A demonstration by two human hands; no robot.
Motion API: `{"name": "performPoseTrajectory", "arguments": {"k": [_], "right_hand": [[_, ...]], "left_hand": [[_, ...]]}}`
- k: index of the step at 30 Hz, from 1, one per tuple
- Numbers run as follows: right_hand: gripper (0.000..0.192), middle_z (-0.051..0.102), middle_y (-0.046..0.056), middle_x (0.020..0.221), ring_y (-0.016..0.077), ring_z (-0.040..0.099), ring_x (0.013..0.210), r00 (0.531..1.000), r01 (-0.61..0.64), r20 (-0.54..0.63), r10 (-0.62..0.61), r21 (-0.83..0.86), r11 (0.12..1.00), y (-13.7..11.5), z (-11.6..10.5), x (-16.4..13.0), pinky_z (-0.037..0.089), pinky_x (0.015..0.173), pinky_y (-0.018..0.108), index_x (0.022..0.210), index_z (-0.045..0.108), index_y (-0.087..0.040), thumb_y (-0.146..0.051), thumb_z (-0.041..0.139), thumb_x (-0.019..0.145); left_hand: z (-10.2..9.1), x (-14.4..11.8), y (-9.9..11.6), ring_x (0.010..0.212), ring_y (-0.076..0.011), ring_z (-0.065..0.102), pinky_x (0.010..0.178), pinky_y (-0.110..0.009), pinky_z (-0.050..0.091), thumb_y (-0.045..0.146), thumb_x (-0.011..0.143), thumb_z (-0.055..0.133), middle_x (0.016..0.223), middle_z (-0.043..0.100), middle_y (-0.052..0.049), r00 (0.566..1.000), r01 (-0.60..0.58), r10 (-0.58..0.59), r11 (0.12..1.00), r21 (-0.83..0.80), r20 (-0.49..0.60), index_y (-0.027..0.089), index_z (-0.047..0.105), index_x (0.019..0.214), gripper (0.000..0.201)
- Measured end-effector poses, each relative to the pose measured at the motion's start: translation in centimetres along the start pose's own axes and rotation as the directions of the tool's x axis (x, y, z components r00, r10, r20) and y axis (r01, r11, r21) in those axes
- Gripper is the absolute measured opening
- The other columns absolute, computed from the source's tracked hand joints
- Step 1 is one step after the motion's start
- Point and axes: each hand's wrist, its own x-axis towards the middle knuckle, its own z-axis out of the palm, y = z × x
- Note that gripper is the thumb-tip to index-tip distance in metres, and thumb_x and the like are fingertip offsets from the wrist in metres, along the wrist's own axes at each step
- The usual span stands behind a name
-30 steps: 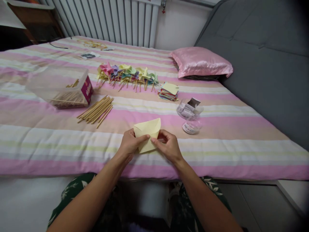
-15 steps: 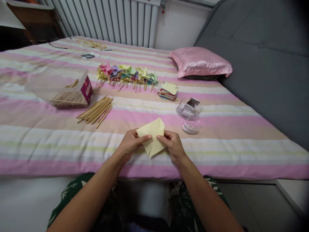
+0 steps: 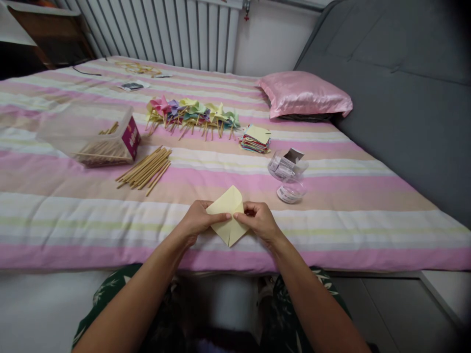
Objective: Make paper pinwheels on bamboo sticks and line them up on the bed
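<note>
While you pinch the pale yellow folded paper square (image 3: 228, 215) between both hands, left hand (image 3: 196, 220) closed on its left edge and right hand (image 3: 259, 221) on its right, it sits corner-down just above the near edge of the pink striped bed (image 3: 331, 230), where the folds stay under your eyes. Within reach lie the loose wooden sticks (image 3: 145, 169), the clear plastic stick box (image 3: 88, 132) with its unreadable magenta label, the stack of coloured paper squares (image 3: 255, 138) and the row of finished paper pinwheels (image 3: 191, 113).

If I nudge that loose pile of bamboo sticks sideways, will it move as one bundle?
Probably not. The bamboo sticks lie unbound and fanned out, so they would likely scatter. Being round and thin, some may roll, though the soft striped bedspread should slow them.
</note>
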Motion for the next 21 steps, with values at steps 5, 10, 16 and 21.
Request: {"name": "performPoseTrajectory", "arguments": {"k": [5, 10, 16, 21], "right_hand": [[0.016, 0.065, 0.003, 0.070, 0.0143, 0.057, 0.062, 0.998, 0.055, -0.012, -0.056, -0.061, 0.997, 0.22, -0.10, 0.09, 0.043, 0.057, 0.024, 0.069, 0.066, -0.015, -0.031, 0.067, 0.067], [0.018, 0.066, 0.004, 0.071, 0.0152, 0.057, 0.063, 0.997, 0.073, -0.007, -0.074, -0.094, 0.993, 0.40, -0.09, 0.13, 0.044, 0.058, 0.025, 0.071, 0.067, -0.015, -0.032, 0.067, 0.068], [0.017, 0.064, 0.002, 0.068, 0.0143, 0.057, 0.062, 0.998, 0.064, 0.004, -0.064, -0.050, 0.997, 0.30, 0.07, 0.07, 0.044, 0.058, 0.025, 0.069, 0.065, -0.015, -0.032, 0.068, 0.067], [0.019, 0.065, 0.003, 0.073, 0.0140, 0.057, 0.064, 0.998, 0.063, 0.010, -0.064, 0.036, 0.997, -0.14, 0.08, -0.10, 0.044, 0.059, 0.024, 0.074, 0.066, -0.017, -0.034, 0.069, 0.068]], "left_hand": [[-0.08, 0.05, -0.23, 0.060, -0.0189, 0.062, 0.056, -0.027, 0.046, 0.028, 0.050, 0.081, 0.069, 0.070, -0.008, 1.000, -0.006, 0.006, 1.000, 0.029, -0.019, 0.010, 0.071, 0.072, 0.030], [-0.05, 0.15, -0.28, 0.060, -0.0193, 0.062, 0.056, -0.027, 0.046, 0.027, 0.050, 0.081, 0.067, 0.070, -0.009, 0.999, -0.002, 0.003, 0.999, 0.044, -0.038, 0.009, 0.071, 0.070, 0.029], [-0.05, 0.32, -0.64, 0.060, -0.0187, 0.062, 0.056, -0.027, 0.046, 0.027, 0.052, 0.079, 0.067, 0.069, -0.008, 0.998, -0.018, 0.020, 0.999, 0.041, -0.057, 0.009, 0.071, 0.074, 0.030], [-0.21, 0.38, -0.77, 0.059, -0.0177, 0.060, 0.055, -0.026, 0.045, 0.027, 0.054, 0.078, 0.066, 0.068, -0.007, 0.999, -0.006, 0.008, 0.999, 0.044, -0.045, 0.009, 0.070, 0.075, 0.029]]}}
